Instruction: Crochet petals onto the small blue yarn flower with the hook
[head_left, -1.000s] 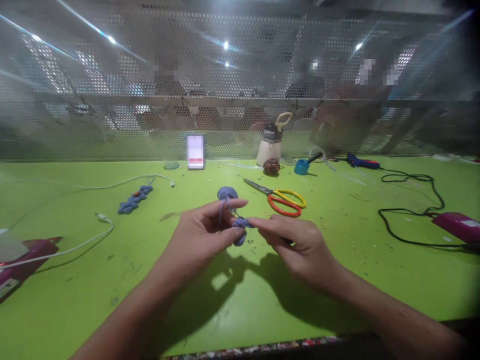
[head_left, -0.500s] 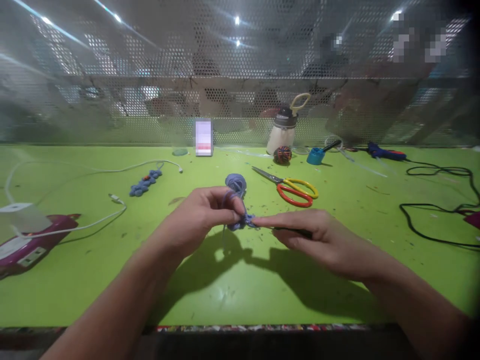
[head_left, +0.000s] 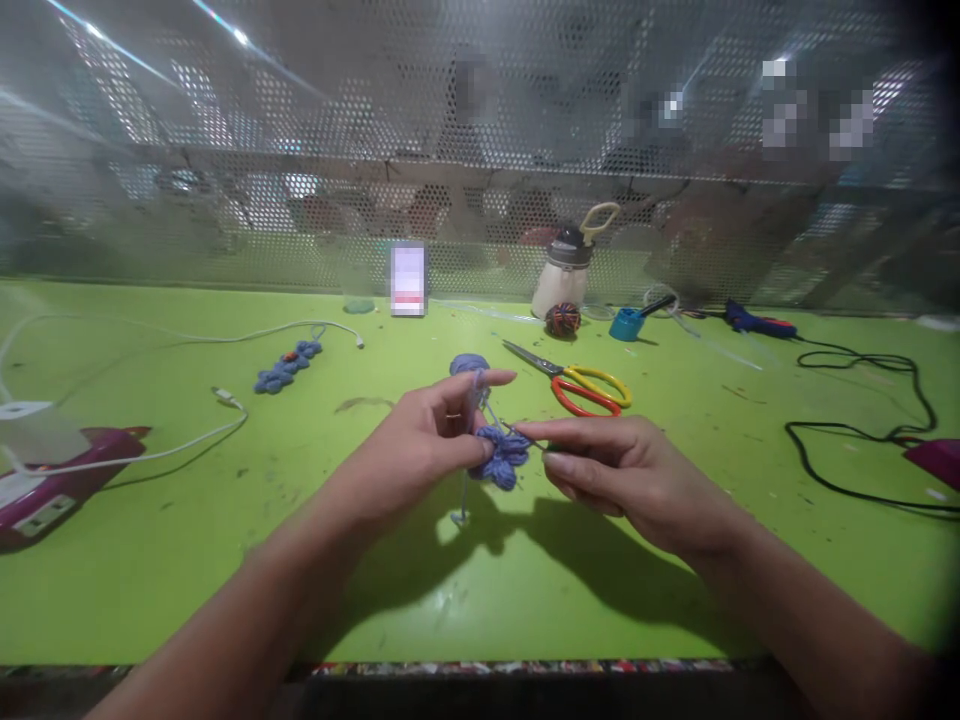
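My left hand (head_left: 431, 430) pinches a blue-purple crochet piece (head_left: 504, 460) with puffy petal-like lobes, and yarn runs over its raised index finger. In my right hand (head_left: 619, 460) is a crochet hook (head_left: 541, 445), mostly hidden by the fingers, its thin shaft reaching the top of the piece. Behind the left hand sits a ball of the same yarn (head_left: 468, 363), partly covered. A loose yarn tail (head_left: 463, 500) hangs below the piece. Scissors (head_left: 574, 380) with red and yellow handles lie just beyond my right hand.
At left are a finished-looking blue crochet strip (head_left: 289, 366), a white cable (head_left: 217, 430) and a purple power strip (head_left: 75, 485). Toward the back stand a phone (head_left: 408, 280), a bottle (head_left: 562, 275), a multicoloured yarn ball (head_left: 562, 320) and a blue holder (head_left: 626, 323). A corded blue tool (head_left: 757, 320) lies right.
The crochet piece has turned so its lobes show. My left index finger has lifted and straightened with yarn over it. My right index finger has drawn back slightly from the piece.
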